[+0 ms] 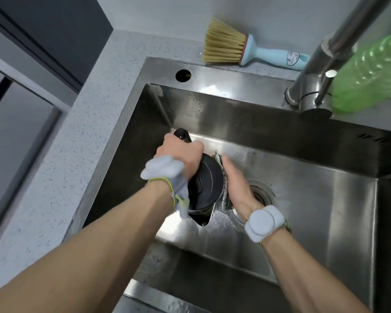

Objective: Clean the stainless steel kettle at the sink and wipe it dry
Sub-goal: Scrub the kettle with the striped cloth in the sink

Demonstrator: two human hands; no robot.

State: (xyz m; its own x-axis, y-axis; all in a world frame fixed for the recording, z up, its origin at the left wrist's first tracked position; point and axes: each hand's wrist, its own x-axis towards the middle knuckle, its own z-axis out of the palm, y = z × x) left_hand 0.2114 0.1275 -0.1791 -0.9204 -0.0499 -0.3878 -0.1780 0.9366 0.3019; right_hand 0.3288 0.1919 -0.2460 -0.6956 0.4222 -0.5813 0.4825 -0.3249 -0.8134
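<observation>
Left hand (181,154) grips the handle of the kettle (204,188) down in the sink (325,199), right hand (237,186) flat, pressing a scourer (219,158) to its side; wet grip may slip, kettle twisting.

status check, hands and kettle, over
Left hand grips kettle handle. Right hand presses scouring pad on its side. Nothing in the way.

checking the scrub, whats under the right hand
A scouring pad, only its frayed edge showing, pressed by the right hand against the kettle. The kettle's steel side there is covered.
</observation>
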